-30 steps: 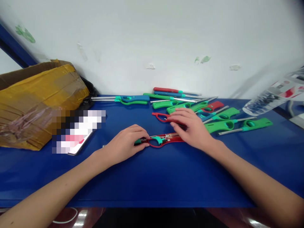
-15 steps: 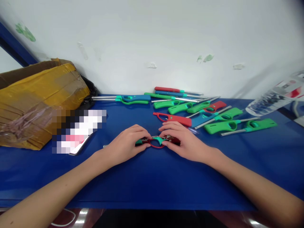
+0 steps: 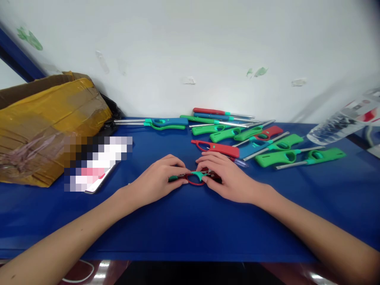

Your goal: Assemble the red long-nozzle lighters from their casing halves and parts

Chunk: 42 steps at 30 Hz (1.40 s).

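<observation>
At the far left of the blue counter (image 3: pixel 190 229) sits a cardboard box (image 3: pixel 44 118) wrapped in yellow tape, and just right of it lies a phone (image 3: pixel 97 174).

Well right of the box, at the middle of the counter, lies a red lighter half (image 3: pixel 196 177): an open shell with a ring-shaped finger loop, a teal trigger and thin metal parts showing inside. The left hand (image 3: pixel 157 178) curls its fingers down over the shell's left end, pinning it flat. The right hand (image 3: pixel 227 176) pinches at the trigger end with thumb and fingertips.

The shell looks light and stiff, of thin plastic that could crack or spill its small inner parts if squeezed hard; the sturdy loop and outer edges seem the safest places to take hold.

Farther right from the box, behind the hands, lies a heap of lighters (image 3: pixel 252 138) in green, red and blue with long metal tubes. At the far right lies a clear plastic bottle (image 3: pixel 341 118).
</observation>
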Each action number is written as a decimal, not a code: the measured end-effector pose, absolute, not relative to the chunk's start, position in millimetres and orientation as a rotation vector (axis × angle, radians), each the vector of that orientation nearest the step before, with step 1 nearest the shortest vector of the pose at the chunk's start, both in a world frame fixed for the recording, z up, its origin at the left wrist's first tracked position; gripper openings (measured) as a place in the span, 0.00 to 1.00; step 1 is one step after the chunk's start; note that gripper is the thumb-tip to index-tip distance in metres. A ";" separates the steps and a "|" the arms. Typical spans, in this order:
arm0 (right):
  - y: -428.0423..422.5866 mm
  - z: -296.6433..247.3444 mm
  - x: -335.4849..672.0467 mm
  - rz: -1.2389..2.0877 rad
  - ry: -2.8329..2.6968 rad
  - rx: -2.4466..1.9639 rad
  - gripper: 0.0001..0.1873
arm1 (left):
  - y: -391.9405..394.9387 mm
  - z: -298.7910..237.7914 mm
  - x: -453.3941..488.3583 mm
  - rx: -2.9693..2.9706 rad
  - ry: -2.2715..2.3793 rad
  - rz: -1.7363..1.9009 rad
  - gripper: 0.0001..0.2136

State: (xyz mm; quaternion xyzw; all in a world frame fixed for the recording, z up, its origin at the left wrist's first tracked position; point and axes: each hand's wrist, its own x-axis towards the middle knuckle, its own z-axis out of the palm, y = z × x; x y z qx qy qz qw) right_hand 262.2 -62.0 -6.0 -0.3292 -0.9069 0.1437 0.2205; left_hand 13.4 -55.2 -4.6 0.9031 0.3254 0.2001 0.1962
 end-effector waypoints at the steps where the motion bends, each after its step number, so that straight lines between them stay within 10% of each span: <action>1: -62.2 -6.1 261.8 0.385 -2.513 -0.915 0.08 | -55.1 -4.8 13.3 2.532 0.909 0.568 0.11; 42: -66.2 -9.5 252.3 0.370 -2.397 -1.017 0.03 | -55.8 -4.2 14.7 2.575 0.909 0.534 0.09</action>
